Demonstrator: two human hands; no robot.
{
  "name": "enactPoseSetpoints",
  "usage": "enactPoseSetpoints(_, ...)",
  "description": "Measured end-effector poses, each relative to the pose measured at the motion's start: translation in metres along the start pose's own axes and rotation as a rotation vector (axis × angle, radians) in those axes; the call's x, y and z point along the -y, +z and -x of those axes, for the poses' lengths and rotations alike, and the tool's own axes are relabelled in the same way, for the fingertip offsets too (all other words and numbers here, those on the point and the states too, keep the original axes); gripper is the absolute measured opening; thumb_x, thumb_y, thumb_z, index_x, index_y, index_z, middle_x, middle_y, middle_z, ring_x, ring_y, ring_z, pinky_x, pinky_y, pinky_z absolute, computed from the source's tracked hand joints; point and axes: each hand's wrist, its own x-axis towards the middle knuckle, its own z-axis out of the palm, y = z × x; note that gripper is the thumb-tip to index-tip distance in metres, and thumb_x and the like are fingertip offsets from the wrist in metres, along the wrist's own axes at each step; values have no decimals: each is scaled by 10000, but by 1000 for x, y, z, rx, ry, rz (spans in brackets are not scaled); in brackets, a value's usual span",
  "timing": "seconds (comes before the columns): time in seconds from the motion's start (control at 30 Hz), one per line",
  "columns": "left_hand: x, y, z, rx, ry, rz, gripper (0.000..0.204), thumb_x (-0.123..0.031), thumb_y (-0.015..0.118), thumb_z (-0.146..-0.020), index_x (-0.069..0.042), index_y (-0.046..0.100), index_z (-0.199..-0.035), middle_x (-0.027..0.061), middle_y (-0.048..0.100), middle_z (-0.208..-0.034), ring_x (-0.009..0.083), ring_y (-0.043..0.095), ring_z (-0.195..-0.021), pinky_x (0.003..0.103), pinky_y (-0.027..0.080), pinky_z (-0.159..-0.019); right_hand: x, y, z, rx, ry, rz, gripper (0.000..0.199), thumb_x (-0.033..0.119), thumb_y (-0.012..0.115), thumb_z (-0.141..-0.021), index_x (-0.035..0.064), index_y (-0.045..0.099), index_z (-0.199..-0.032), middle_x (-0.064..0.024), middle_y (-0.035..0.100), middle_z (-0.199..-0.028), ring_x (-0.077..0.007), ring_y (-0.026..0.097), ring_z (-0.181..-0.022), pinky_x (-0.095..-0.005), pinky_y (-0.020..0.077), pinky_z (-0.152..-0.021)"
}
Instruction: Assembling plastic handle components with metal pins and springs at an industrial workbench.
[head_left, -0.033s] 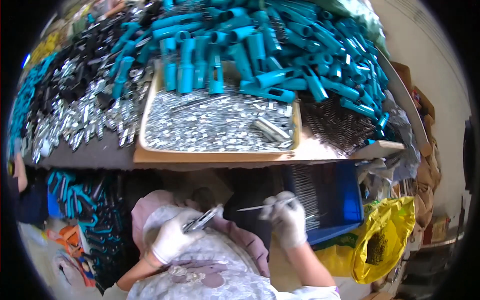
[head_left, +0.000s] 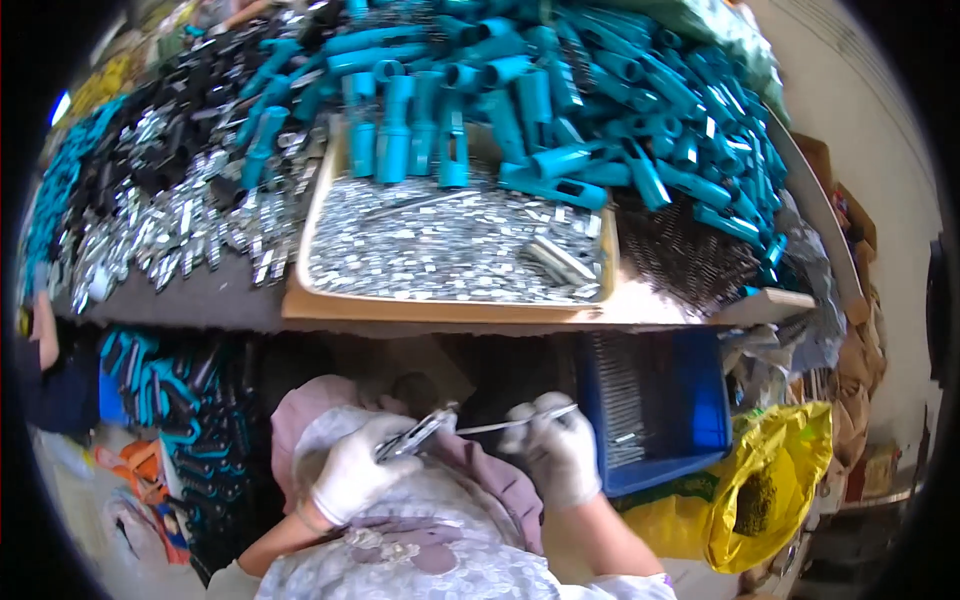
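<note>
Over my lap, my white-gloved left hand (head_left: 365,466) is closed around a silvery metal part (head_left: 412,438), long and narrow with a dark gap along it. To its right, my gloved right hand (head_left: 560,450) pinches a thin, straight metal rod (head_left: 490,428). The rod's left end points at the upper end of the metal part; whether they touch I cannot tell. Beyond both hands, a shallow cream tray (head_left: 300,285) on the bench holds many small shiny metal pieces (head_left: 430,250) and a few larger silver pieces (head_left: 562,260).
Teal hollow handle shells (head_left: 540,160) heap behind the tray. Dark springs (head_left: 690,250) lie to its right, silver parts (head_left: 190,225) to its left. Below the bench stand a blue bin (head_left: 690,440) with stacked metal rods, a yellow bag (head_left: 790,500) and black-and-teal knives (head_left: 210,450). Another person's arm (head_left: 45,335) shows far left.
My right hand has brought the rod leftward, closer to the metal part in my left hand. The whole view has shifted slightly, so the bench sits a little farther right.
</note>
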Motion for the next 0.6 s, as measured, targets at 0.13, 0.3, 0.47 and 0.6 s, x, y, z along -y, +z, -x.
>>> enactPoseSetpoints(0.13, -10, -23, 16, -245, 86, -49, 434, -81, 813, -736, -29, 653, -1136, 141, 693, -963, 276, 691, -859, 345, 532, -796, -59, 57, 1, 229, 196, -65, 313, 129, 736, -871, 7, 555, -1095, -183, 673, -1045, -300, 708, -903, -401, 608, -780)
enactPoseSetpoints(0.3, 13, -61, 46, -459, -24, 105, 291, -64, 741, -768, -18, 687, -1051, 113, 713, -910, 190, 690, -802, 304, 537, -746, -62, 112, 5, 379, 324, 372, 332, -11, 665, -880, -84, 577, -1192, -192, 697, -1043, -258, 714, -882, -344, 608, -743)
enactPoseSetpoints(0.47, 15, -75, 61, -500, -60, 182, 276, -58, 737, -772, -21, 692, -1041, 112, 717, -907, 190, 695, -797, 294, 537, -742, -71, 126, 6, 491, 242, 635, 236, -71, 622, -874, -104, 630, -1107, -167, 716, -951, -228, 721, -783, -310, 600, -718)
enactPoseSetpoints(0.6, 17, -77, 60, -479, -39, 147, 269, -64, 746, -773, -20, 696, -1034, 112, 719, -905, 198, 704, -794, 295, 540, -731, -72, 130, 7, 444, 282, 629, 227, -55, 626, -875, -106, 629, -1096, -164, 715, -933, -220, 719, -764, -307, 597, -699)
